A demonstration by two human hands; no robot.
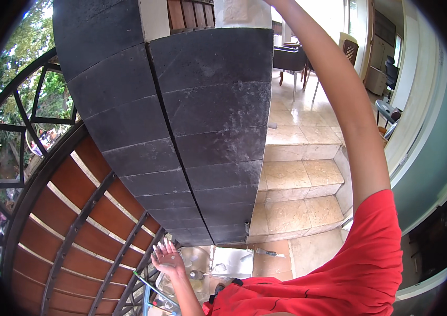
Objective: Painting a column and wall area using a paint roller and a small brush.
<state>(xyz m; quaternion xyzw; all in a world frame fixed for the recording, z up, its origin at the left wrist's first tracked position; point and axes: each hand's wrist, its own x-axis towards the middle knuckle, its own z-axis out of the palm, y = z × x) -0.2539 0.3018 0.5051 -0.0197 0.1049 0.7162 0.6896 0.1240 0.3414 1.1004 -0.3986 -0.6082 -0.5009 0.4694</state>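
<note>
My left hand point(169, 258) is held low with its palm up and fingers spread. Nothing is in it, and whitish smears mark the palm and fingertips. My right arm stretches up beside a tall column faced with dark grey tiles point(215, 108); the hand itself lies past the upper edge, out of sight. Near the top of that arm, a pale plaster-like patch point(235, 10) sits above the tiles. Below, a pale rectangular tray point(232, 262) rests close to the column's foot. A flat scraper-like tool point(266, 252) with a dark handle lies to its right.
Stone steps point(302, 181) rise at the right toward a tiled floor with chairs point(289, 58). A curved wood-slat and black metal gate point(70, 226) stands at the left. A blue-framed object point(147, 300) is beside my left forearm. Green glass point(439, 137) borders the right side.
</note>
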